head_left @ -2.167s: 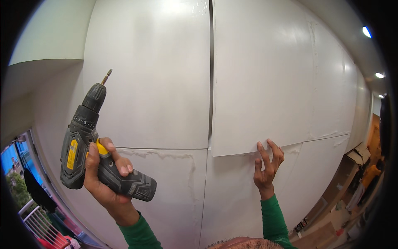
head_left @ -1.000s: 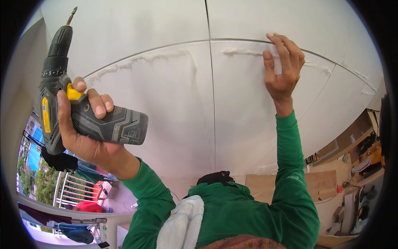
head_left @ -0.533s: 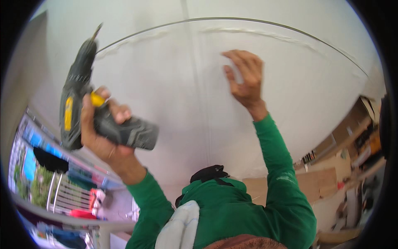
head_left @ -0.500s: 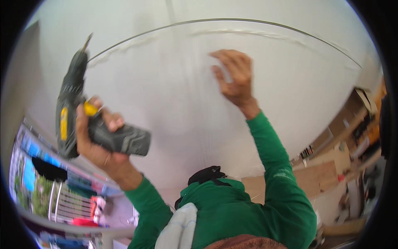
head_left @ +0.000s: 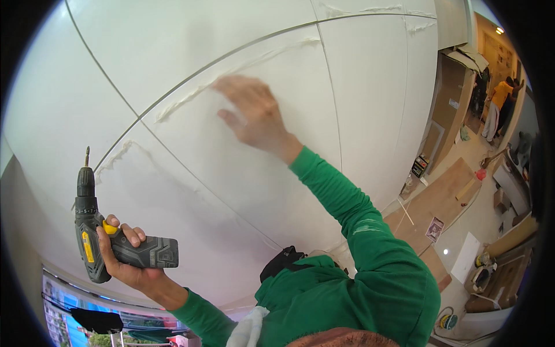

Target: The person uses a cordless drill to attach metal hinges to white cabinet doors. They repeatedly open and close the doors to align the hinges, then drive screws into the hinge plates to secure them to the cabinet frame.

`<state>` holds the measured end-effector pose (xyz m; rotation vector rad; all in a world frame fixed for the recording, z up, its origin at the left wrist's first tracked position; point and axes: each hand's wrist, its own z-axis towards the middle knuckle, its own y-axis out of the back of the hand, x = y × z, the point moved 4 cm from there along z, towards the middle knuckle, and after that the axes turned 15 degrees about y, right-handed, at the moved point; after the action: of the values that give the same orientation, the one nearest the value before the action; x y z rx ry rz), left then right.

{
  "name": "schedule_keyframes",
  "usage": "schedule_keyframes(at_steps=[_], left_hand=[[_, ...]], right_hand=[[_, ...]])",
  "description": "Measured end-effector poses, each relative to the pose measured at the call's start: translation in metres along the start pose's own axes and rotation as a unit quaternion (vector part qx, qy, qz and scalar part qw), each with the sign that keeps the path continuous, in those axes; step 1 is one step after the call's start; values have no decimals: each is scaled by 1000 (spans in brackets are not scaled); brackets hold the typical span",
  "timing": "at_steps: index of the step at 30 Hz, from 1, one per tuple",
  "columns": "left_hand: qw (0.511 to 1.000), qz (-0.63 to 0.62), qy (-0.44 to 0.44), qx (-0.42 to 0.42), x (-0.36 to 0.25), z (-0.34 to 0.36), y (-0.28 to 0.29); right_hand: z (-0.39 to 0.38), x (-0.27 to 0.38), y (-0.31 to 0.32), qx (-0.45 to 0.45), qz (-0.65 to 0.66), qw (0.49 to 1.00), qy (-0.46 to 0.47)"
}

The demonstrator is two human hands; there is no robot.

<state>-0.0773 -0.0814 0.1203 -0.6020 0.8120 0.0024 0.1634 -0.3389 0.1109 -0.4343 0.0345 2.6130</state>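
Note:
A black and yellow cordless drill (head_left: 87,234) stands out at the left, its bit pointing up along the white panels. My left hand (head_left: 132,272) is wrapped round the drill's handle, a finger at the yellow trigger. The bit in the chuck is bare. My right hand (head_left: 251,113) is raised in front of a white panel (head_left: 277,168), holding nothing, thumb apart and fingers slightly bent and blurred. I cannot tell whether it touches the surface. Close to its fingertips runs a rough, torn-looking white strip (head_left: 199,92) below a dark seam.
On the right, a brown board (head_left: 430,202) and scattered materials lie on the floor. Farther off, a person in an orange top (head_left: 498,98) stands by a doorway. Dark cloth (head_left: 95,320) hangs near a window at the lower left.
My view has swung to the right, showing more of the room and panel seams. In the picture, my right hand has shifted left and down; the drill sits lower, its bit more upright.

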Motion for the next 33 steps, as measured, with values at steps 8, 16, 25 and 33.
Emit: schedule_keyframes(at_steps=[8, 16, 25, 33], left_hand=[[999, 38, -5, 25, -3, -2, -9], [1000, 20, -7, 21, 2, 0, -13], [996, -4, 48, 74, 45, 30, -66], [988, -42, 85, 125, 53, 39, -57]], right_hand=[[57, -102, 53, -60, -169, 984, 14], [146, -115, 37, -22, -197, 979, 51], [127, -135, 41, 20, -200, 979, -14], [74, -81, 39, 59, -179, 980, -65]])
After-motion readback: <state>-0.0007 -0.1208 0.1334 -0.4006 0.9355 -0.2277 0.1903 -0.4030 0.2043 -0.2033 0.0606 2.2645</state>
